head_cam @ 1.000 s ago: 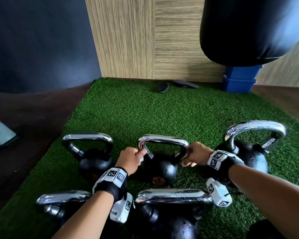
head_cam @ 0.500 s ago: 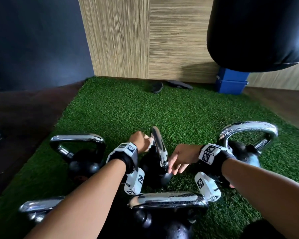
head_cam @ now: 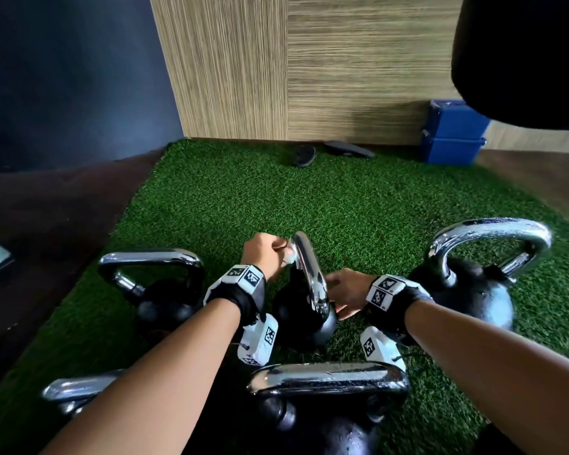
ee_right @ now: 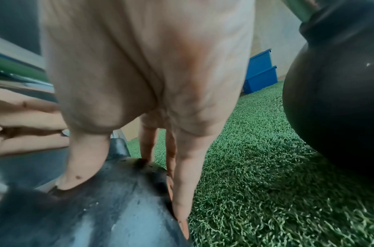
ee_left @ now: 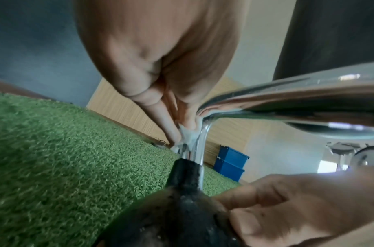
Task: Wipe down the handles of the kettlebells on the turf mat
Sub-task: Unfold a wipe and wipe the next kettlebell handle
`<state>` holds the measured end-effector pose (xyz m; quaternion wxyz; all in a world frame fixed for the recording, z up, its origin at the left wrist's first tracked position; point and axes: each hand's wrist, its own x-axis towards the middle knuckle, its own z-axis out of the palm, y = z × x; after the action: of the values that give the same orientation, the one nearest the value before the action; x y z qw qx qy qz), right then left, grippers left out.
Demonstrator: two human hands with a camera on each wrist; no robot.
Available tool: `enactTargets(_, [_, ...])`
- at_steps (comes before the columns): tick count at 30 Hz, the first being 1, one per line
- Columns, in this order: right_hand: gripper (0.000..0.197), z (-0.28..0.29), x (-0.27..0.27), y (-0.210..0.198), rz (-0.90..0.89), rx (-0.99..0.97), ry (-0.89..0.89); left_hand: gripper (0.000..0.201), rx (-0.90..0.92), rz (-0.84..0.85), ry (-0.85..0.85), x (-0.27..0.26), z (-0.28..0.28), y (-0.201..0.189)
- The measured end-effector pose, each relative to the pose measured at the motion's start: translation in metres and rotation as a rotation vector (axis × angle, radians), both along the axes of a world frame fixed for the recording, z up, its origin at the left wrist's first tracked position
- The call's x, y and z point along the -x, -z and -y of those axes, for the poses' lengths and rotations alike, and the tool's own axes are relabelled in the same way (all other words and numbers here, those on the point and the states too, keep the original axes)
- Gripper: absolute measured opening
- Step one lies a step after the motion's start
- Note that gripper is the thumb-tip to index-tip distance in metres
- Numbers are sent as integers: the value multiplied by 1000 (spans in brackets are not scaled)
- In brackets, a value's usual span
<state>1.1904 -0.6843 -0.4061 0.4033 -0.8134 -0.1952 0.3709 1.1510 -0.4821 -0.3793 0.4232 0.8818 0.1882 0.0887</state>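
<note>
the left hand (head_cam: 266, 256) pinches a small white wipe (ee_left: 187, 133) against the chrome handle (head_cam: 309, 274) of the small black middle kettlebell (head_cam: 304, 318) on the green turf mat (head_cam: 309, 198). the right hand (head_cam: 344, 295) rests straight fingers (ee_right: 182, 192) on its ball, steadying it. by my reading this handle is mid-wipe; whether the four other chrome-handled kettlebells around it are done, i cannot tell. beyond: a wood-grain wall (head_cam: 309, 67), stacked blue plastic bins (head_cam: 450, 142), a hanging black punching bag (head_cam: 523, 60).
</note>
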Motion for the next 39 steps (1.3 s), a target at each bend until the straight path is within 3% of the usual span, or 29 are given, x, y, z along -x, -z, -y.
enactTargets(5, [19, 0, -4, 5, -21, -16, 15, 20, 62, 31, 26, 0, 1, 3])
enactTargets(8, [21, -2, -4, 7, 20, 16, 37, 21, 77, 131, 42, 2, -4, -4])
enactTargets(13, [24, 0, -8, 12, 39, 3, 16, 17, 441, 109, 135, 14, -8, -8])
enactTargets(16, [25, 0, -10, 13, 17, -7, 26, 15, 502, 57, 169, 16, -10, -7])
enactTargets(21, [27, 0, -11, 15, 21, 4, 5, 28, 632, 103, 141, 16, -11, -6])
enactTargets(23, [28, 1, -11, 16, 22, 1, 11, 43, 688, 83, 206, 19, -14, -5])
enactTargets(25, [25, 2, -11, 17, 20, -2, 18, 43, 729, 33, 298, 23, -17, -6])
enactTargets(28, [25, 2, -13, 19, 18, 3, 8, 34, 686, -20, 398, 29, -17, -12])
enactTargets(31, [24, -1, -15, 20, -3, 21, 32, 24, 590, 23, 369, 33, -17, -18])
enactTargets(34, [26, -3, -17, 22, 7, 46, 22, 32, 549, -36, 413, 40, -11, -20])
enactTargets(37, [27, -2, -19, 23, 12, 53, 32, 20, 427, -89, 495, 44, -5, -27])
enactTargets(39, [29, -3, -22, 24, 6, 50, 42, 28, 343, -74, 496, 45, -4, -32])
